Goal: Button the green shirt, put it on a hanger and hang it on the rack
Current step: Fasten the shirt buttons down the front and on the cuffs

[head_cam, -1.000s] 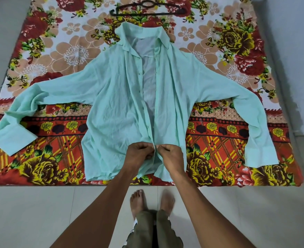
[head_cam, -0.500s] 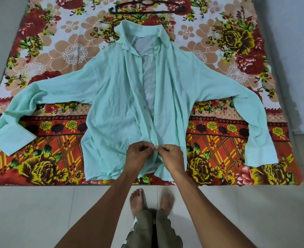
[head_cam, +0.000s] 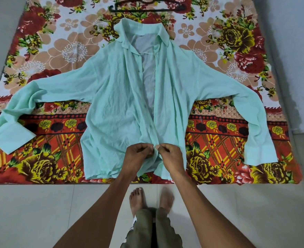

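Two hands, left hand (head_cam: 137,153), right hand (head_cam: 170,154), pinching one green shirt (head_cam: 115,111), one hanger (head_cam: 147,5)

Head view looks steeply down, seemingly near.

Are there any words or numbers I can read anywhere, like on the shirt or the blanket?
None: no words, numbers, brands or signs can be read.
The green shirt shows no readable label, not even inside the collar.
The floral sheet has only flower patterns.
The black hanger bears no readable marking.
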